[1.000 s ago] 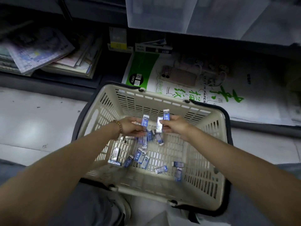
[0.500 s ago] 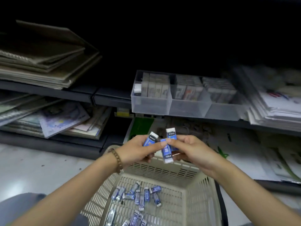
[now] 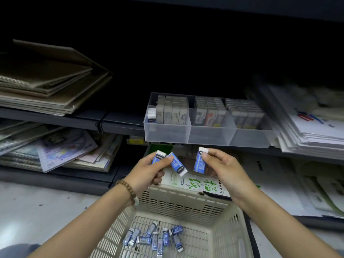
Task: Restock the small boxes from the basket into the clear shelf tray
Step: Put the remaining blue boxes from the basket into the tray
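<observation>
Left hand [image 3: 147,170] pinches two small boxes [image 3: 176,163], right hand [image 3: 221,164] pinches a third box [image 3: 199,162], all above the basket [image 3: 186,202] just under the clear shelf tray [image 3: 167,134], seemingly fanned apart for slotting in singly; loose boxes [image 3: 154,237] lie in the basket.

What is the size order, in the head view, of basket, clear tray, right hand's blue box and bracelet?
1. basket, though nearest the camera
2. clear tray
3. blue box in the right hand and bracelet: alike, unranked
</observation>
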Demonstrator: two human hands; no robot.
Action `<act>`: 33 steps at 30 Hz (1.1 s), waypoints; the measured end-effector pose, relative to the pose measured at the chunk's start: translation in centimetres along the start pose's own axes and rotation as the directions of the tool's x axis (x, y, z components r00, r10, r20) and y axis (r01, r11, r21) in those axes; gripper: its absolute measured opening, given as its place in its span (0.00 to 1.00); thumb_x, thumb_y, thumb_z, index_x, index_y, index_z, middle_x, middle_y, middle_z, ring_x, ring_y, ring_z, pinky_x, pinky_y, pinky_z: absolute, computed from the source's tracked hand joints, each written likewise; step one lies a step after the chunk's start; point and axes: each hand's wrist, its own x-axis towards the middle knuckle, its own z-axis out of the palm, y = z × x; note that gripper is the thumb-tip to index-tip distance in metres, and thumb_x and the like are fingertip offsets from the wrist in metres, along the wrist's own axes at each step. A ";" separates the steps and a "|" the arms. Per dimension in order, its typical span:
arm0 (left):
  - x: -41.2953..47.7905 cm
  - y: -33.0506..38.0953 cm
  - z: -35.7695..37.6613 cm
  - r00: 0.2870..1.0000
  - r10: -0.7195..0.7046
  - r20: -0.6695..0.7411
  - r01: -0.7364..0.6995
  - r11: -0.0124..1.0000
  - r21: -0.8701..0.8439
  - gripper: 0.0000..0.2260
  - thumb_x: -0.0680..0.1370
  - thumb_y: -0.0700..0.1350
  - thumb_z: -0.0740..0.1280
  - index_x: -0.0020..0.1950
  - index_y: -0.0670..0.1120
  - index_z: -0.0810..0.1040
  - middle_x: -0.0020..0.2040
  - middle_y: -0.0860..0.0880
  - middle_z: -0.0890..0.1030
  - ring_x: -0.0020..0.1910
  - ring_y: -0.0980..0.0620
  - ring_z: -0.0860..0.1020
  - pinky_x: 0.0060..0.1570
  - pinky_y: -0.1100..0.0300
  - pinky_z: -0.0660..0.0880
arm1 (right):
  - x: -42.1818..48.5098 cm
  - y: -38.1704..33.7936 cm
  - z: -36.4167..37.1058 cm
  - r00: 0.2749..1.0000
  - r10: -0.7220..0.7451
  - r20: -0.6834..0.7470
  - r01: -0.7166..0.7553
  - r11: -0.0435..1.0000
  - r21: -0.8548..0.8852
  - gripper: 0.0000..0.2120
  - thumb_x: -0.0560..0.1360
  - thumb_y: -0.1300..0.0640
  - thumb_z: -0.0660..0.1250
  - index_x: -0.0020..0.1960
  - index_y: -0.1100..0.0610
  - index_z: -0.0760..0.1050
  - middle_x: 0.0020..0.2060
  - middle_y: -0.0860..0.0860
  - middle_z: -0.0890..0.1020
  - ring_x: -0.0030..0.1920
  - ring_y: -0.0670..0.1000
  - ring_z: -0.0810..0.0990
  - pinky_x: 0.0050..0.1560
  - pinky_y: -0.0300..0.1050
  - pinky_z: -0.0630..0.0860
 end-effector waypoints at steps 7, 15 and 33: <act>0.1 -0.2 -0.6 0.996 0.029 -0.084 -0.033 0.998 -0.047 0.06 0.75 0.40 0.67 0.51 0.43 0.79 0.37 0.46 0.68 0.21 0.59 0.60 0.20 0.69 0.58 | 0.2 0.6 0.5 0.995 0.088 0.043 -0.096 0.953 0.286 0.04 0.78 0.62 0.62 0.50 0.59 0.76 0.33 0.52 0.85 0.32 0.46 0.82 0.35 0.35 0.79; 0.0 -1.1 -0.5 0.980 0.006 -0.199 -0.025 0.995 -0.094 0.03 0.74 0.42 0.68 0.47 0.47 0.80 0.32 0.50 0.68 0.21 0.60 0.61 0.19 0.70 0.58 | 0.0 1.4 1.3 0.977 0.186 0.106 -0.212 0.771 0.601 0.05 0.76 0.61 0.64 0.47 0.62 0.76 0.40 0.56 0.86 0.41 0.50 0.85 0.37 0.34 0.79; -1.1 -1.1 1.0 1.000 -0.028 -0.004 0.027 0.995 -0.094 0.10 0.73 0.43 0.69 0.50 0.40 0.74 0.27 0.54 0.69 0.22 0.60 0.63 0.21 0.69 0.61 | -0.9 2.1 2.8 0.985 0.146 0.093 -0.172 0.873 0.456 0.11 0.75 0.59 0.65 0.56 0.61 0.76 0.45 0.55 0.85 0.44 0.50 0.85 0.40 0.35 0.79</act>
